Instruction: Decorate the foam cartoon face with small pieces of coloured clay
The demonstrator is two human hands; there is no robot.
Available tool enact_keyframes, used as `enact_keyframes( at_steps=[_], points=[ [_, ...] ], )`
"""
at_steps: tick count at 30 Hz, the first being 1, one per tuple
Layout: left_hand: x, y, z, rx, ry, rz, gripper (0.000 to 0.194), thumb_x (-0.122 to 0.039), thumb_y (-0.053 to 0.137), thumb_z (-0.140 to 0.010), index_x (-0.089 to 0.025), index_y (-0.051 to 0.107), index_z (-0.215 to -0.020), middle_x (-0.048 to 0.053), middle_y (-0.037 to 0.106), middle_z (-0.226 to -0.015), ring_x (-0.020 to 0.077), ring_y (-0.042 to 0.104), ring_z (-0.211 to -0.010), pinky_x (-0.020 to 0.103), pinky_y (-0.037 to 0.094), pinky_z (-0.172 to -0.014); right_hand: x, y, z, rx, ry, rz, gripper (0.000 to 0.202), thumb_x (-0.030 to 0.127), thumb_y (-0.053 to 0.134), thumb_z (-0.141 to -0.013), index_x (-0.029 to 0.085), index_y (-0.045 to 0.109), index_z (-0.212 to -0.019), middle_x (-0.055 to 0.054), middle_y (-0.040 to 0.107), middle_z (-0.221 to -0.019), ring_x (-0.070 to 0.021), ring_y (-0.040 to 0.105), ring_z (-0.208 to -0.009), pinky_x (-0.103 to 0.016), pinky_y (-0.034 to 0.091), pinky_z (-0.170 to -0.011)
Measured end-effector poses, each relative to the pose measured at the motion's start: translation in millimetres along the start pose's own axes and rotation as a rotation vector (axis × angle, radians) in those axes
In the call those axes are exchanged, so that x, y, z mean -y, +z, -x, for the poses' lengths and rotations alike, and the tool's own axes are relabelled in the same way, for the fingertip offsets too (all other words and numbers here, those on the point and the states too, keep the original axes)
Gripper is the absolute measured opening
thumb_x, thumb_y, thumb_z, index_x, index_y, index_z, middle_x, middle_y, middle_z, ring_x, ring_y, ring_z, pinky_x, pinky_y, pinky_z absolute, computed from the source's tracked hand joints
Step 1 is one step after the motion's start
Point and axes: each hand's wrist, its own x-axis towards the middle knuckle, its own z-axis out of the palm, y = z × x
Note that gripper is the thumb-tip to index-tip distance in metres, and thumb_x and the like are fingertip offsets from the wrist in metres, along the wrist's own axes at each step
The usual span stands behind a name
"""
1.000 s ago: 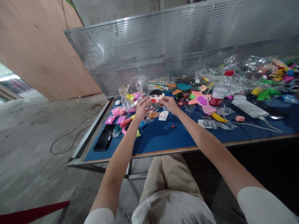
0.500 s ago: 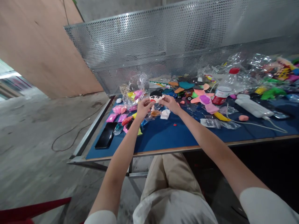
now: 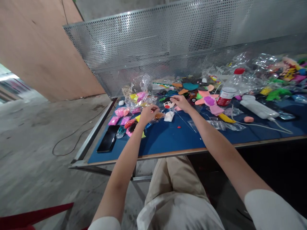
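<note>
A flat clay face (image 3: 168, 104) with black hair, dark brows and a red mouth is pinched at its right edge by my right hand (image 3: 182, 103). It is held over the blue table, facing me. Left of the face and lower, my left hand (image 3: 149, 114) is apart from it, fingers curled together; whether something small is between them cannot be made out. Brown clay in a wrapper (image 3: 159, 115) lies beside that hand, and a white packet (image 3: 169, 116) rests below the face. A tiny red piece (image 3: 179, 127) lies nearer the front edge.
A black phone (image 3: 108, 138) lies at the left edge, near pink clay packets (image 3: 113, 120). To the right stand a red-labelled tub (image 3: 225, 97), a clear bottle with a red cap (image 3: 238, 76) and a white device with a cable (image 3: 259, 107). A perforated metal panel (image 3: 153, 44) rises behind.
My left hand has let go of the clay face and moved slightly down. My right hand has shifted right with the face, which now hangs from that hand alone.
</note>
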Motion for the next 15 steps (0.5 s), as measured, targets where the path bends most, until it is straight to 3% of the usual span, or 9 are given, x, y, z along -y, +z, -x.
enact_keyframes(
  at_steps=[6,12,15],
  points=[
    [-11,-1.7,4,0.141,0.04,-0.2,0.013,-0.03,0.067,-0.092,-0.023,0.078,-0.091,0.005,0.081,-0.096,0.022,0.074,-0.087,0.033,0.056,-0.084,-9,-14,-2,-0.023,0.004,0.058,0.04,0.05,0.077,-0.082,0.014,0.079,-0.099,-0.011,0.08,-0.099,-0.0272,0.074,-0.094,-0.042,0.062,-0.089],
    [-15,-3.1,5,0.172,0.046,-0.295,0.018,-0.028,0.062,-0.095,-0.022,0.079,-0.097,0.005,0.082,-0.099,0.0211,0.074,-0.09,0.032,0.057,-0.084,-5,-9,-1,-0.008,0.036,-0.045,0.04,0.052,0.079,-0.08,0.016,0.08,-0.099,-0.007,0.078,-0.086,-0.0213,0.069,-0.069,-0.033,0.061,-0.056],
    [-13,-2.6,5,0.162,0.05,-0.307,0.016,-0.027,0.063,-0.096,-0.021,0.078,-0.096,0.006,0.082,-0.1,0.0213,0.075,-0.091,0.032,0.057,-0.084,0,-4,1,0.006,0.04,-0.061,0.04,0.052,0.08,-0.079,0.017,0.079,-0.097,-0.005,0.075,-0.082,-0.0191,0.065,-0.064,-0.03,0.057,-0.049]
  ],
)
